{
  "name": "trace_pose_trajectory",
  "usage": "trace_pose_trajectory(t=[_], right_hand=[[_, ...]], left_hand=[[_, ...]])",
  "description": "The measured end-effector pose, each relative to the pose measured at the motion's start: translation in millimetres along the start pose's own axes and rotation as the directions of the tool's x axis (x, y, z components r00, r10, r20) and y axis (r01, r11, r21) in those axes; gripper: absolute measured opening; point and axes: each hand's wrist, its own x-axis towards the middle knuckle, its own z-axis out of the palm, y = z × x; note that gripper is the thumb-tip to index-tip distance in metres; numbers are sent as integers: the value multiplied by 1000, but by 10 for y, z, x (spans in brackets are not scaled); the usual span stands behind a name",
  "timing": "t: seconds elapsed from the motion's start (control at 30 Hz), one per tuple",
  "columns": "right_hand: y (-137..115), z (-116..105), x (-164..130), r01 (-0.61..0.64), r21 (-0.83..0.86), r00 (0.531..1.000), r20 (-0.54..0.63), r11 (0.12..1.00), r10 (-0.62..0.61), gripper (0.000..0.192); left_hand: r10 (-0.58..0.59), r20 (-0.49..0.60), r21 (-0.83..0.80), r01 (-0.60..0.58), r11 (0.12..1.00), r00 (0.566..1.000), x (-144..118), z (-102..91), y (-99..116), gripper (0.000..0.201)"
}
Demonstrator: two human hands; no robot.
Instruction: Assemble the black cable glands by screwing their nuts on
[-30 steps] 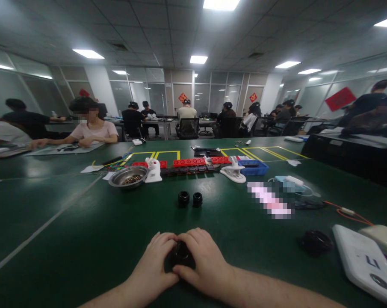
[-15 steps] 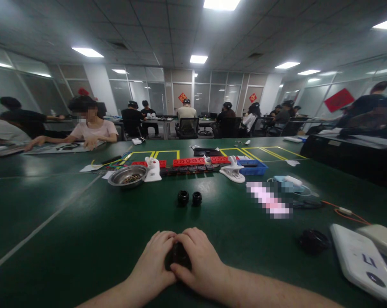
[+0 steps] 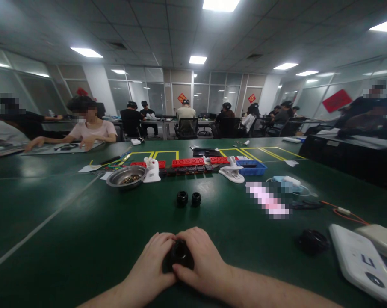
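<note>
Black fitting [image 3: 179,253] — hands cupped round it, knuckles up

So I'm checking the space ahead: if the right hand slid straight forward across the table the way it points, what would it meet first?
Probably the pair of small black round threaded fittings standing on the dark green table ahead of the right hand; the stretch between looks bare, though depth is hard to judge.

I see a dark green table [image 3: 68,239] with yellow lines [image 3: 155,152] at twelve o'clock, red blocks [image 3: 188,162], and a blue tray [image 3: 254,170].
</note>
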Motion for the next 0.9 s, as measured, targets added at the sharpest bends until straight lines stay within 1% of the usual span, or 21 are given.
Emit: trace_pose_trajectory(t=[0.07,0.13,0.23,0.33,0.4,0.47,0.53,0.63,0.7,0.73,0.8,0.87,0.9], right_hand=[[-6,-18,1,72,46,997,12,996,-73,42],[-22,-36,2,110,75,994,14,991,-111,48],[-36,-46,5,51,54,999,7,997,-51,50],[-26,-33,8,-19,13,1000,20,1000,19,42],[-15,-26,5,9,19,999,38,1000,-10,41],[-8,-25,1,69,45,996,44,997,-71,48],[-4,-25,-5,99,54,995,28,994,-101,55],[5,-18,-15,67,26,998,-12,997,-67,58],[4,-26,-21,62,1,998,-33,998,-62,57],[-4,-46,-23,84,-18,995,-48,996,-85,56],[-43,-150,-26,169,-98,980,-93,981,-178,54],[-102,-369,-39,232,-242,949,-156,942,-274,48],[-127,-524,-57,220,-323,935,-200,921,-293,44]], left_hand=[[14,-6,-7,-14,1000,1000,2,10,-15,33],[23,-10,-13,-23,1000,1000,0,19,-37,34],[24,7,-11,-24,1000,1000,-7,19,-54,37],[10,11,1,-10,1000,1000,-15,5,-31,37],[3,8,2,-3,1000,1000,-17,-2,-6,34],[4,6,2,-4,1000,1000,-13,-4,6,33],[8,3,8,-8,1000,1000,-5,1,1,38],[22,9,19,-22,1000,1000,2,14,-30,43],[36,13,23,-37,999,999,-2,27,-56,42],[44,8,25,-44,999,999,-6,34,-70,42],[54,-18,28,-54,998,998,-18,46,-93,42],[56,-42,29,-55,998,998,-28,49,-108,43],[53,-46,28,-51,998,998,-32,46,-110,44]])
